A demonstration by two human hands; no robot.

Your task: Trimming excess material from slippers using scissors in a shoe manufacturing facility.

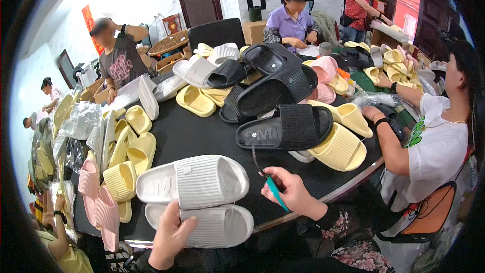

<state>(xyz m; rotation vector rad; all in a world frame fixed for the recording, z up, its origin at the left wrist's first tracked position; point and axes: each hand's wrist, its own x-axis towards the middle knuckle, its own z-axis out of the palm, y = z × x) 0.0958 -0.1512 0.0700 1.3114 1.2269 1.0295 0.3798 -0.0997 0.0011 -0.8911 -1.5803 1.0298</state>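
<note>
A pair of light grey ribbed slide slippers (202, 178) lies side by side in front of me on the black table. My left hand (171, 236) grips the nearer grey slipper (225, 225), thumb on top at its strap. Fingers closed, my right hand (292, 192) holds a teal-handled tool (274, 192) to the right of the pair. A thin dark piece runs from the tool toward a black slipper (285, 127); I cannot tell whether it is a blade. A fine thread-like strand shows at the grey straps' right side.
Piled slippers, black, yellow (339, 149), grey and pink (106, 212), cover much of the table (169, 139). Clear plastic bags (83, 119) lie at the left. A co-worker in a white shirt (429, 136) sits close on my right; several others work around the table.
</note>
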